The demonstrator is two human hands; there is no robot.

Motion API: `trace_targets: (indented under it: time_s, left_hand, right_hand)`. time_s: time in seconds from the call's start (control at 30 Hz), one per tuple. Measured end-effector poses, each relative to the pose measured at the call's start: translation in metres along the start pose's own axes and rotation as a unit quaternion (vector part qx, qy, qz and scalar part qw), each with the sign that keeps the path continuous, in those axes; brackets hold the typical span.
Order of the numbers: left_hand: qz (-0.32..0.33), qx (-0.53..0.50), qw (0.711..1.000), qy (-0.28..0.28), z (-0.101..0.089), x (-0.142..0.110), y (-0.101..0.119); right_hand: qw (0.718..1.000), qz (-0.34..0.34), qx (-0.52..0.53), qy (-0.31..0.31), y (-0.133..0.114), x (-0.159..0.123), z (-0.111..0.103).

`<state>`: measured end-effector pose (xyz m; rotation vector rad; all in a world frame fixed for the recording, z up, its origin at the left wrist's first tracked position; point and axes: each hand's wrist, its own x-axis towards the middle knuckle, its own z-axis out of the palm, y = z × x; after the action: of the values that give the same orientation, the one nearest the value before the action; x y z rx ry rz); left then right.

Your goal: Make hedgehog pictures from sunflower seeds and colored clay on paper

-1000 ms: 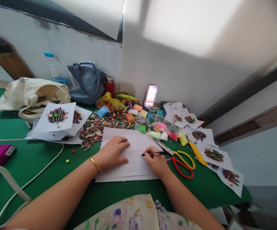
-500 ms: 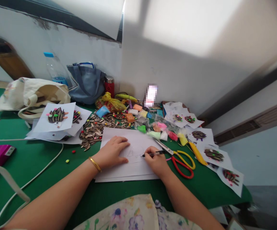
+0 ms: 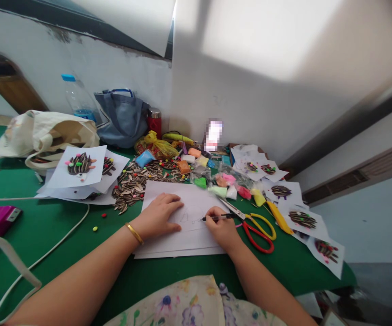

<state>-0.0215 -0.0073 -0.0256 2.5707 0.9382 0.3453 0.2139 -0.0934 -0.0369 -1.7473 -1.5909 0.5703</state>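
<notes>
A white sheet of paper (image 3: 185, 201) lies on the green table (image 3: 56, 226) in front of me, on top of another sheet. My left hand (image 3: 158, 216), with a gold bangle at the wrist, rests flat on the sheet's left half, fingers stretched out. My right hand (image 3: 220, 228) is closed around a black pen (image 3: 218, 218) whose tip touches the paper beside a faint drawn outline.
Yellow and red scissors (image 3: 259, 228) lie just right of my right hand. Behind the sheet are a heap of sunflower seeds (image 3: 133, 183), small clay packets (image 3: 216, 179), seed pictures on paper (image 3: 80, 165), bags, a bottle (image 3: 75, 97) and a white cable (image 3: 60, 240).
The pen tip has crept slightly up and to the right along the drawn line. My left hand has stayed in place.
</notes>
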Motion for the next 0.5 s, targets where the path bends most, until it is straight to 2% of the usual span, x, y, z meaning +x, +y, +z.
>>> trace_targets:
  time_s: [0.27,0.5]
  left_hand:
    - [-0.007,-0.007,1.0,0.002,-0.0005,0.0001,0.0014]
    - [-0.004,0.003,1.0,0.001,-0.0018,0.0002,0.002]
  right_hand:
    - [1.0,-0.005,-0.006,0.001,0.0002,-0.0004,0.0004]
    - [0.997,-0.003,0.066,0.027,-0.0016,0.0006,-0.0018]
